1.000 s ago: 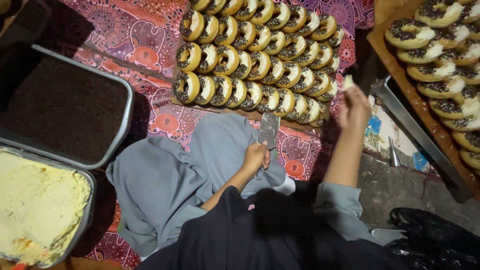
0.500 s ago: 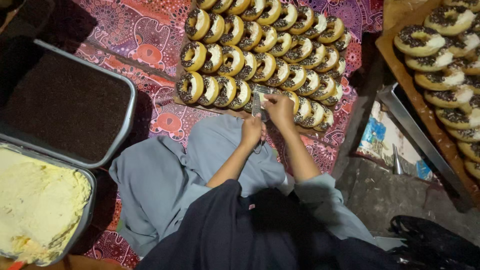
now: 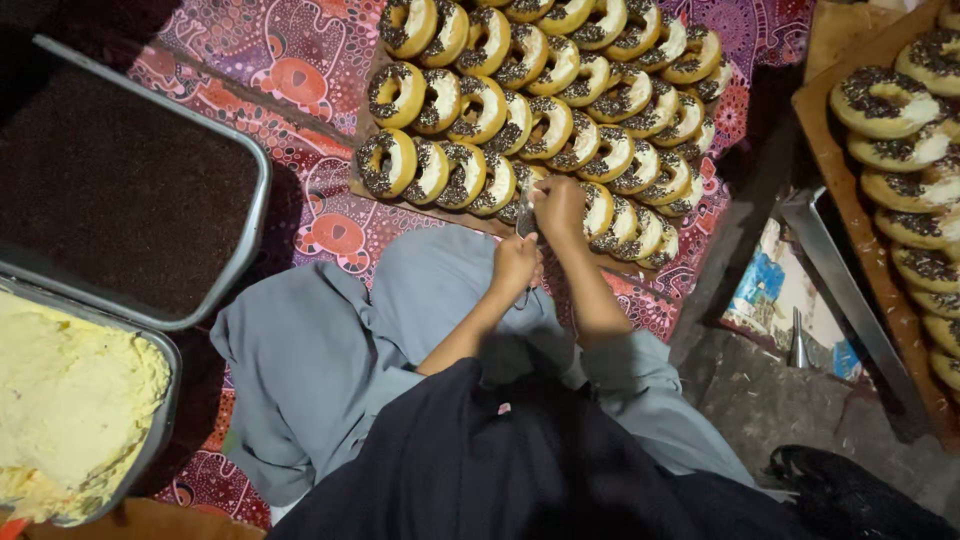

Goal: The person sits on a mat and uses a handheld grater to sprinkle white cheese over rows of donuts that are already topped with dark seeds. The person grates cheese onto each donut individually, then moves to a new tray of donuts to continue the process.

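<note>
Rows of ring doughnuts (image 3: 545,95) with dark sprinkles stand on edge on a board over the patterned cloth. My right hand (image 3: 558,205) rests on the front row, fingers closed around a doughnut (image 3: 600,212) there. My left hand (image 3: 515,262) is just below it, above my grey-clad lap, pinching a thin clear plastic bag (image 3: 527,222) that reaches up to the right hand. The bag is mostly hidden between the hands.
A metal tray of dark sprinkles (image 3: 120,190) lies at the left, with a tray of pale yellow cream (image 3: 70,400) below it. A wooden board with more sprinkled doughnuts (image 3: 905,170) stands at the right, beside a metal rail (image 3: 850,300) and a printed packet (image 3: 775,290).
My right hand has swung in from the far right to the front doughnut row. My left hand has stayed close with the clear bag, and both hands now meet there.
</note>
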